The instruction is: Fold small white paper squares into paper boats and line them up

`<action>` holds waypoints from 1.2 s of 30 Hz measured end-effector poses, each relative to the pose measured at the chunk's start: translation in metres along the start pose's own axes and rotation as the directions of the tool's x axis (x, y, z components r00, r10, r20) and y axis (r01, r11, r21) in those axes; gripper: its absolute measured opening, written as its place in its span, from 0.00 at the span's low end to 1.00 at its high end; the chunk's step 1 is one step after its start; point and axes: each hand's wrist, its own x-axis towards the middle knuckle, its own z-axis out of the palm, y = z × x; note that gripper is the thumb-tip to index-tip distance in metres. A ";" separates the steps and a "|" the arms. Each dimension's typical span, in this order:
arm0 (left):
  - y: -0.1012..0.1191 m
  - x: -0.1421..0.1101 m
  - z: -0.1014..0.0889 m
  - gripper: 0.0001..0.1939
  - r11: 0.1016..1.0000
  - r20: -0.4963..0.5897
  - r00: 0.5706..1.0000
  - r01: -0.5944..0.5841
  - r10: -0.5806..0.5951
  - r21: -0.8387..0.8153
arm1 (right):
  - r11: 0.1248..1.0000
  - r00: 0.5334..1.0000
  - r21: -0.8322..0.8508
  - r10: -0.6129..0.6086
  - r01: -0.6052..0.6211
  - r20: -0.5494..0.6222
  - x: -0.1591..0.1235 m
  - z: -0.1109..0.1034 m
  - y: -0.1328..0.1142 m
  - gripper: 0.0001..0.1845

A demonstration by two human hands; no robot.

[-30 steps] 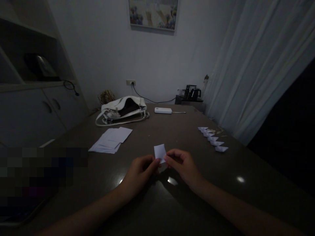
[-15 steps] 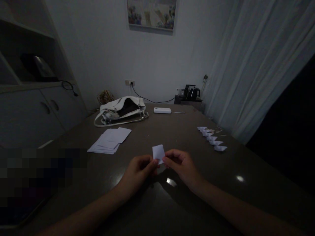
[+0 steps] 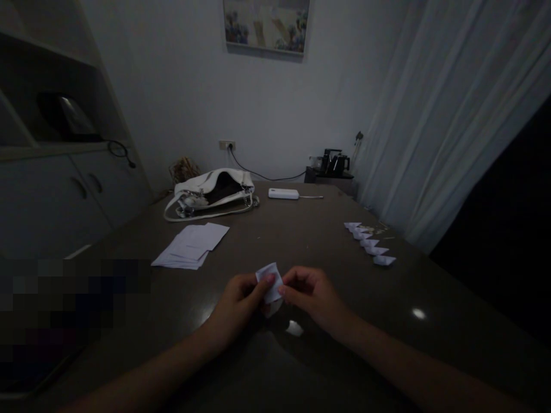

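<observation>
A small folded piece of white paper [image 3: 274, 291] is held just above the dark table, tilted, between my two hands. My left hand [image 3: 244, 298] pinches it from the left, with the thumb lying across its face. At its right edge, the thumb and index finger of my right hand [image 3: 313, 294] close on the paper. The left fingers behind the sheet are mostly hidden. Off to the right, several folded paper boats [image 3: 377, 251] stand in a slanting row. Loose white paper sheets [image 3: 189, 248] lie in an uneven pile to the left.
A white handbag [image 3: 215, 192] lies open at the back left of the table [image 3: 275, 229]. Near the far edge is a white power bank [image 3: 283, 194] with a short cable. Black kettles [image 3: 336, 163] stand on a small stand beyond, beside the pale curtain [image 3: 413, 143].
The folded paper has shifted slightly left and toward me, and it is turned and tilted more. My left thumb now lies further over its face.
</observation>
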 end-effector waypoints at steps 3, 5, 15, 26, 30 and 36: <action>0.003 -0.001 0.000 0.28 1.000 -0.016 0.999 0.030 -0.030 -0.001 | 1.000 1.000 0.025 0.019 -0.019 0.008 0.000 0.000 0.001 0.12; 0.004 -0.002 0.001 0.29 0.998 -0.043 0.997 0.065 -0.064 0.014 | 0.999 0.999 0.029 0.040 -0.041 0.023 0.000 0.000 0.000 0.12; 0.007 -0.005 0.001 0.29 0.998 -0.047 0.998 0.043 -0.040 0.051 | 0.992 0.995 0.067 0.102 -0.103 0.016 -0.002 0.000 -0.005 0.14; 0.002 -0.004 0.000 0.27 0.967 0.018 1.000 -0.015 0.011 0.255 | 0.992 0.990 0.077 0.107 -0.100 -0.087 0.001 0.001 -0.003 0.11; 0.003 -0.004 0.001 0.27 0.972 0.026 0.999 0.025 -0.032 0.233 | 0.993 0.989 0.073 0.102 -0.094 -0.103 -0.001 0.002 -0.005 0.11; 0.005 -0.004 0.002 0.25 0.974 0.079 0.997 0.004 -0.022 0.226 | 0.996 0.984 0.040 0.087 -0.081 -0.157 0.000 0.000 -0.004 0.09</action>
